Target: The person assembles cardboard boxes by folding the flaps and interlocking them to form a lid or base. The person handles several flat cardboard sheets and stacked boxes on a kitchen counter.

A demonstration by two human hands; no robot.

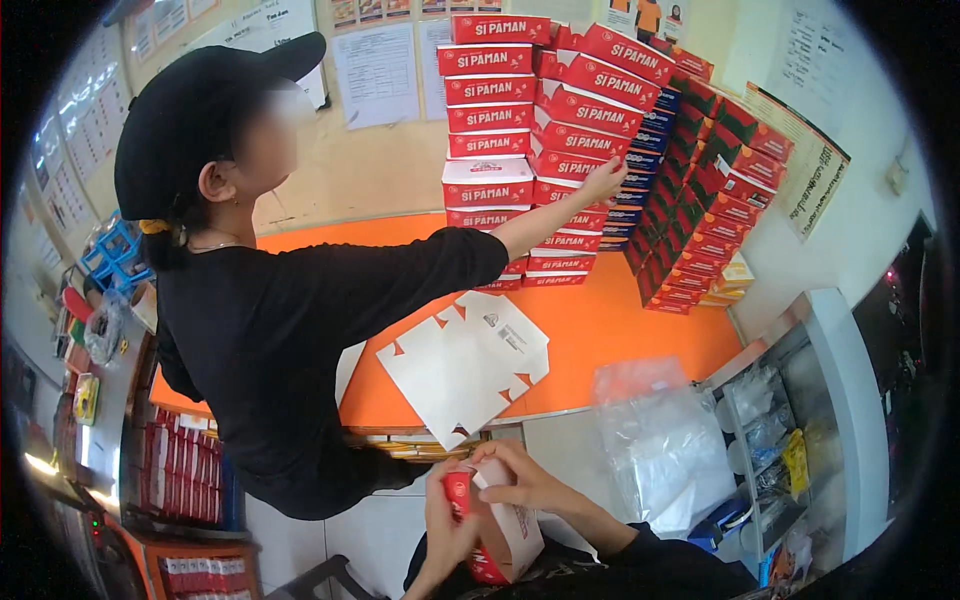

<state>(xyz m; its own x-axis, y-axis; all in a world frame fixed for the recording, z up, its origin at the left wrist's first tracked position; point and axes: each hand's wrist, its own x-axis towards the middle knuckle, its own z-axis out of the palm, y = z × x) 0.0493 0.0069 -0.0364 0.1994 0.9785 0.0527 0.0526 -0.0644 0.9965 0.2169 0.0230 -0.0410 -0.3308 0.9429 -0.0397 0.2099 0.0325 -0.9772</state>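
Note:
Close to my body, low in the view, I hold a partly folded red-and-white cardboard box (515,530) with its inside showing. My left hand (447,525) grips its red left side. Fingers of my right hand (520,482) are closed on the upper edge of its white panel. Just beyond, a flat white cardboard blank (465,365) with red notched edges lies on the orange table (640,350), its near corner over the edge. A co-worker's hand (603,183) touches a tall stack of folded red-and-white boxes (585,140) at the back.
A co-worker in black (330,300) stands at my left, one arm across the table. Dark red boxes (715,220) and blue boxes (640,170) are stacked at the back right. Clear plastic bags (665,460) hang at the table's front, beside a shelf unit (835,370).

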